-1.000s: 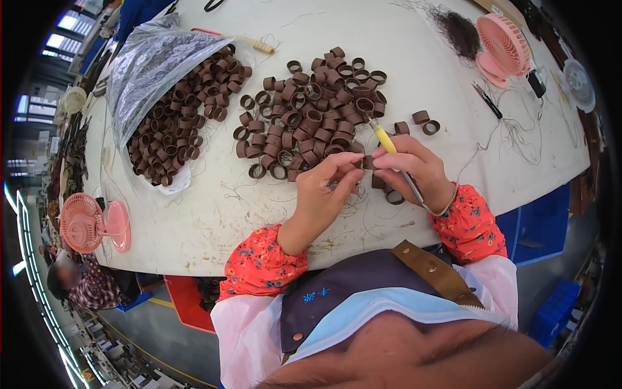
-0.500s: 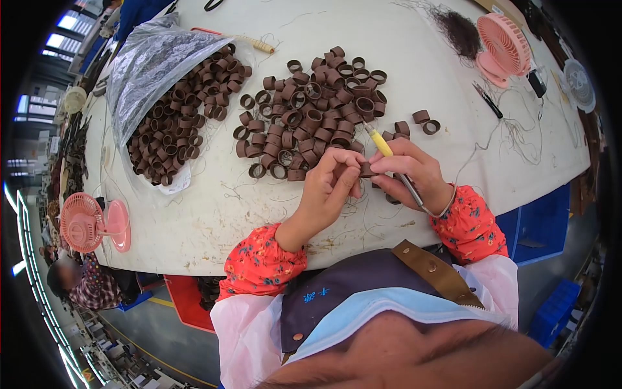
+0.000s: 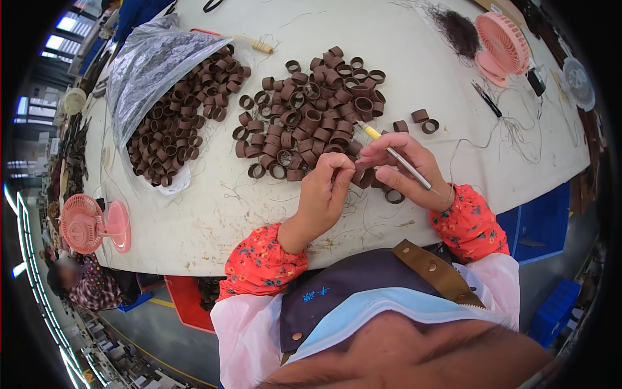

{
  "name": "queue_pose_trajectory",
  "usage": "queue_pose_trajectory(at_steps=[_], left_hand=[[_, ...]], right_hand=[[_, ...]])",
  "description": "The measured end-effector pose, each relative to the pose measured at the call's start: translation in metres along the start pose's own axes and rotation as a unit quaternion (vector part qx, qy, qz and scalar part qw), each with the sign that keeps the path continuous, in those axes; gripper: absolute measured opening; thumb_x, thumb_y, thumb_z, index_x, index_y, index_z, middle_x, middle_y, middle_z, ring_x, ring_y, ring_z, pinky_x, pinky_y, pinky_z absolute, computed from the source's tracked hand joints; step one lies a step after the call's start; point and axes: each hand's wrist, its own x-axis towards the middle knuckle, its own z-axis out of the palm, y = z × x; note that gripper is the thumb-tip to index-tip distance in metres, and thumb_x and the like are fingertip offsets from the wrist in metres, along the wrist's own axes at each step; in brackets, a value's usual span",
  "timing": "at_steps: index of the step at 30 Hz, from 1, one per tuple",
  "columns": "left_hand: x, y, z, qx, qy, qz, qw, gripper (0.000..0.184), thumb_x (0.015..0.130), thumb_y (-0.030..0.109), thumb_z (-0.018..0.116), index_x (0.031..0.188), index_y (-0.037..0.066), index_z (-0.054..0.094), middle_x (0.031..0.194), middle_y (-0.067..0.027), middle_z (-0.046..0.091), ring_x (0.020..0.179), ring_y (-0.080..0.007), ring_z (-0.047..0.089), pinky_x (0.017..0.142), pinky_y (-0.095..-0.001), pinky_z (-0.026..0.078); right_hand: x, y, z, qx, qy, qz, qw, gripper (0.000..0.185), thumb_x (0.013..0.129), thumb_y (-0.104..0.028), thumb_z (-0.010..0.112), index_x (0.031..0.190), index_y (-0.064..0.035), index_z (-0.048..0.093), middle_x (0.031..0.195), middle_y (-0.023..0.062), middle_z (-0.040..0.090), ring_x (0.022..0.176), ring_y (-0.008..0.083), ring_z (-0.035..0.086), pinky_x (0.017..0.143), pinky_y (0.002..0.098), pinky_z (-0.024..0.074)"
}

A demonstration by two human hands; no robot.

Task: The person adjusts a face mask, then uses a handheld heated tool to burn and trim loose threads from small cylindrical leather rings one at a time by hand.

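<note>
The white table [image 3: 194, 227] spread before me, bearing a loose heap of brown rings [image 3: 314, 117] just beyond my hands. My left hand [image 3: 321, 198] had thumb and forefinger pinched together, on what I couldn't tell, while my right hand [image 3: 420, 159] held a slender tool [image 3: 409, 166] slantwise among its fingers. One ring [image 3: 365, 178] sat between both hands, partly hidden.

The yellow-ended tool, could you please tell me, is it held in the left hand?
No, the yellow-ended tool is in the right hand, pointing toward the brown rings.
</note>
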Motion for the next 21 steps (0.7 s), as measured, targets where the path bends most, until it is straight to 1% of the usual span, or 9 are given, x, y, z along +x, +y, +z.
queue_pose_trajectory(at_steps=[2,3,6,9,12,15,18,19,21], left_hand=[[0.000,0.002,0.001,0.016,-0.008,0.015,1.000,0.007,0.098,0.007,0.051,0.103,0.003,0.049,0.081,-0.0054,0.056,0.065,-0.0085,0.052,0.057,-0.0231,0.041],[0.000,0.002,0.001,0.024,-0.012,0.022,0.999,0.007,0.098,0.007,0.050,0.104,0.003,0.049,0.082,-0.0056,0.056,0.066,-0.0081,0.053,0.057,-0.0226,0.041],[0.001,0.003,0.000,-0.134,-0.045,-0.109,0.984,0.007,0.099,0.008,0.048,0.105,0.004,0.048,0.085,-0.0053,0.056,0.068,-0.0065,0.052,0.057,-0.0208,0.041],[0.005,0.003,0.001,-0.235,-0.062,-0.143,0.960,0.008,0.101,0.012,0.046,0.107,0.006,0.045,0.090,-0.0042,0.057,0.066,-0.0055,0.050,0.057,-0.0189,0.042],[0.005,0.002,0.002,-0.286,-0.065,-0.158,0.943,0.008,0.102,0.012,0.046,0.107,0.007,0.044,0.089,-0.0032,0.055,0.070,-0.0051,0.050,0.057,-0.0183,0.041],[0.006,0.004,-0.001,-0.244,-0.052,-0.142,0.958,0.008,0.102,0.013,0.046,0.107,0.008,0.045,0.087,-0.0017,0.053,0.071,-0.0049,0.049,0.057,-0.0178,0.040],[0.004,0.004,-0.002,-0.178,-0.038,-0.114,0.977,0.007,0.102,0.012,0.046,0.107,0.008,0.044,0.086,-0.0013,0.053,0.069,-0.0045,0.048,0.058,-0.0176,0.039],[0.003,0.003,-0.003,-0.159,-0.044,-0.104,0.981,0.007,0.101,0.012,0.046,0.107,0.008,0.044,0.087,-0.0014,0.053,0.069,-0.0044,0.047,0.058,-0.0176,0.039],[0.002,0.001,-0.004,-0.121,-0.055,-0.084,0.988,0.007,0.101,0.011,0.046,0.107,0.007,0.044,0.087,-0.0018,0.053,0.068,-0.0042,0.046,0.058,-0.0177,0.038]], right_hand=[[0.000,0.003,-0.001,-0.087,-0.023,-0.007,0.996,0.030,0.090,-0.004,0.064,0.118,-0.0038,0.054,0.107,0.0067,0.061,0.096,0.0132,0.061,0.085,0.0276,0.0492],[0.000,0.005,0.000,-0.128,-0.013,-0.049,0.990,0.029,0.085,-0.003,0.069,0.112,-0.0057,0.058,0.099,0.0065,0.061,0.086,0.0140,0.061,0.077,0.0266,0.0499],[0.002,0.010,0.000,-0.200,0.008,-0.157,0.967,0.031,0.083,-0.005,0.072,0.111,-0.0079,0.058,0.097,0.0089,0.061,0.082,0.0175,0.061,0.071,0.0274,0.0495],[0.004,0.010,0.003,-0.249,0.015,-0.216,0.944,0.035,0.080,-0.005,0.075,0.111,-0.0090,0.059,0.098,0.0107,0.060,0.079,0.0213,0.061,0.067,0.0287,0.0498],[0.001,0.010,0.000,-0.272,-0.018,-0.194,0.942,0.031,0.087,-0.013,0.070,0.115,-0.0088,0.057,0.102,0.0128,0.060,0.086,0.0234,0.062,0.075,0.0306,0.0500],[0.003,0.002,-0.003,-0.270,-0.026,-0.153,0.950,0.030,0.095,-0.023,0.060,0.119,-0.0064,0.054,0.107,0.0130,0.060,0.097,0.0234,0.061,0.086,0.0327,0.0480],[-0.002,-0.007,0.000,-0.006,0.024,-0.042,0.999,0.034,0.101,-0.029,0.048,0.122,-0.0029,0.051,0.112,0.0124,0.060,0.109,0.0229,0.058,0.095,0.0343,0.0444],[0.000,-0.009,0.001,0.031,0.047,-0.046,0.997,0.030,0.102,-0.026,0.045,0.119,-0.0012,0.052,0.103,0.0109,0.062,0.099,0.0208,0.062,0.092,0.0349,0.0475],[0.000,-0.002,-0.010,0.138,0.005,-0.038,0.990,0.028,0.103,-0.024,0.043,0.115,-0.0006,0.053,0.093,0.0107,0.063,0.087,0.0197,0.064,0.089,0.0357,0.0494]])
